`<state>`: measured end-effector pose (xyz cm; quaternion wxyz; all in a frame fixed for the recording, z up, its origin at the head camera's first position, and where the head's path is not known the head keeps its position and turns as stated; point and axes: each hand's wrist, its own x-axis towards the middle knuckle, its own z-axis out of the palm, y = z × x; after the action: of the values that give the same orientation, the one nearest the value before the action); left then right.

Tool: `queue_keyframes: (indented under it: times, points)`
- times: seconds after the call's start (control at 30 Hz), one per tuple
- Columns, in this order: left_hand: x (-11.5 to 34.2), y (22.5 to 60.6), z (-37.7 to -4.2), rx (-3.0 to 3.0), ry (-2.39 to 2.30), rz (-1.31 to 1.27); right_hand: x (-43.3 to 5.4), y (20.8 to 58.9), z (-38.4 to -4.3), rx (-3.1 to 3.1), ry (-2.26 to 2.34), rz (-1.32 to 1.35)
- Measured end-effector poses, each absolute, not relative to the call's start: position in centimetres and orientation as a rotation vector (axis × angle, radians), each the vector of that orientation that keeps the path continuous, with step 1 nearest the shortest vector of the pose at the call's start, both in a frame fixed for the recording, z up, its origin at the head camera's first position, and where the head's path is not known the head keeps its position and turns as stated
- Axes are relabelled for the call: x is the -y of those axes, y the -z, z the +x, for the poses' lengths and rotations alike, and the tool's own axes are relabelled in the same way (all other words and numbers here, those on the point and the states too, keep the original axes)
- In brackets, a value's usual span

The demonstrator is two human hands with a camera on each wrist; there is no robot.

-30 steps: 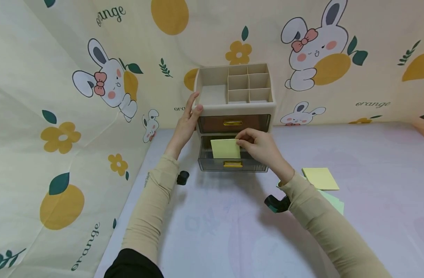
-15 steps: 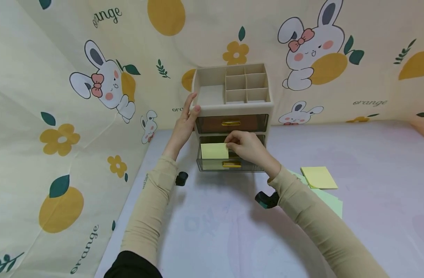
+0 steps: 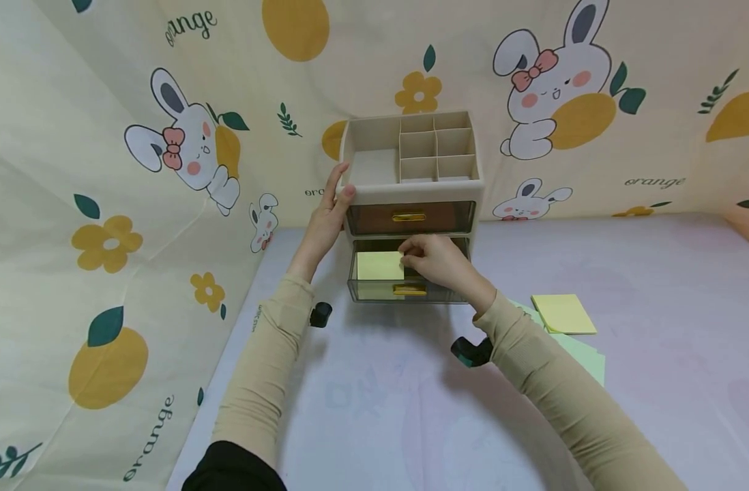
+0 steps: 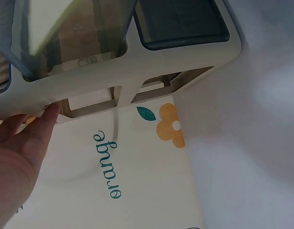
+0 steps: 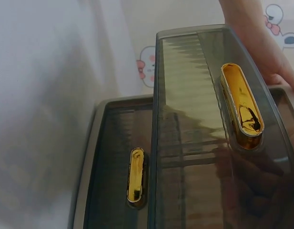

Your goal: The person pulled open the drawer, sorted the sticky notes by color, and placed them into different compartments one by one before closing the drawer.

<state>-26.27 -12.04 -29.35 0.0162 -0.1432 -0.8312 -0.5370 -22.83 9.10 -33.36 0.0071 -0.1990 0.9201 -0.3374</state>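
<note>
A small white organizer (image 3: 411,192) with see-through dark drawers stands against the back cloth. Its middle drawer (image 3: 359,294) is pulled out. A pale yellow sticky note pad (image 3: 379,264) lies tilted in the left part of that drawer, also visible through the drawer front in the right wrist view. With thumb and curled fingers, my right hand (image 3: 445,264) pinches the pad at its right edge. My left hand (image 3: 325,225) rests on the organizer's upper left side, fingers extended, thumb at the front corner; in the left wrist view its fingertips touch the side wall.
Yellow (image 3: 563,314) and green sticky notes (image 3: 580,354) lie on the table to the right, partly under the right sleeve. The top drawer (image 3: 380,218) and bottom drawer (image 5: 118,171) are closed. Compartments (image 3: 374,164) form the organizer's top.
My right hand has carried the yellow pad left and lower into the drawer, then stayed nearly still over the last half second. The left hand has kept its place.
</note>
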Motion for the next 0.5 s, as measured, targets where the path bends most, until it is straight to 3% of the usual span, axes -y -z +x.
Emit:
queue_keyframes:
  times: [0.5]
  points:
    - [12.02, 29.21, -26.10, 2.599, 1.659, -0.429, -9.01, 33.45, -23.01, -2.791, 0.963, -0.614]
